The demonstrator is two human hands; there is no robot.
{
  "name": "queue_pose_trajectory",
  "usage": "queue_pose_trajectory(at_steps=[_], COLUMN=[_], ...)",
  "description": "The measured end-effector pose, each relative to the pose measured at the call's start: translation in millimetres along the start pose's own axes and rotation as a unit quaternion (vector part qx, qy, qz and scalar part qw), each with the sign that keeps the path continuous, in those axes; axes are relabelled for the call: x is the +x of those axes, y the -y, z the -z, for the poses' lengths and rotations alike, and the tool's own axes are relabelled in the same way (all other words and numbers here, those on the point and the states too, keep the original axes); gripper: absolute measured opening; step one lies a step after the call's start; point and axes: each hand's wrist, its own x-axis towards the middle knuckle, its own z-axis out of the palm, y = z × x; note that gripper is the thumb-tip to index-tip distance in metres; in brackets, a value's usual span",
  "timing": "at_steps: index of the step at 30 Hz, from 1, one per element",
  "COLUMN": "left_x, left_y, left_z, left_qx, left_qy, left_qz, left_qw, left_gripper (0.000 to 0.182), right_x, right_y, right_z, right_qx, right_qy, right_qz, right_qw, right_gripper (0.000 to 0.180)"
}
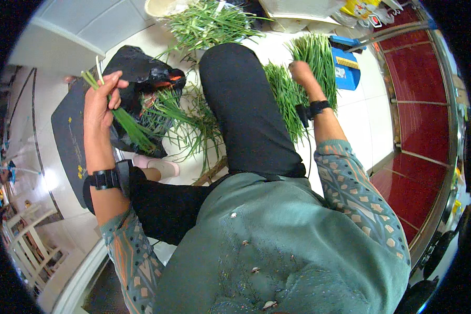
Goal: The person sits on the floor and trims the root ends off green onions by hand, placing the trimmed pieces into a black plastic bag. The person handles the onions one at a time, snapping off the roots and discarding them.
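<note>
My left hand [106,94] grips a small bunch of long green stalks, probably garlic chives [132,127], with pale ends up and leaf tips hanging down to the right. Under it lies a black plastic bag [129,64] with its mouth partly open and something reddish inside. Loose green leaves [198,117] are strewn from the bag across the floor. My right hand [301,72] is at a large pile of chives [318,55] on the white floor, fingers curled. Whether it holds any stalks is hidden. A second heap of chives [280,94] lies along my right knee.
A heap of cut greens [216,23] rests beyond my knees beside a beige tub [157,7]. To the right stands a blue dustpan [347,70] with a yellow-bristled brush, near red cabinet doors [416,74]. A dark mat [68,129] lies at left, a white chair [33,239] farther off.
</note>
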Motion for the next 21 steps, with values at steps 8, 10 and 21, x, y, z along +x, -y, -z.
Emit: queue_pose_trajectory(at_steps=[8,10,21], left_x=[-10,-17,-57], left_y=[-11,-17,-28], left_z=[29,39,82], left_qx=[-0.056,-0.066,-0.057], left_qy=[0.020,0.027,-0.011], left_qz=[-0.040,-0.057,-0.103], left_qw=[0.997,0.996,0.993], left_gripper=[0.025,0.026,0.030], right_x=[-94,-112,12], right_y=[139,191,340], right_z=[222,241,-105], right_qx=[0.426,0.478,0.103], right_qy=[-0.237,-0.201,0.078], right_qz=[0.108,0.187,0.337], right_qw=[0.867,0.835,0.932], right_gripper=[0.028,0.028,0.018])
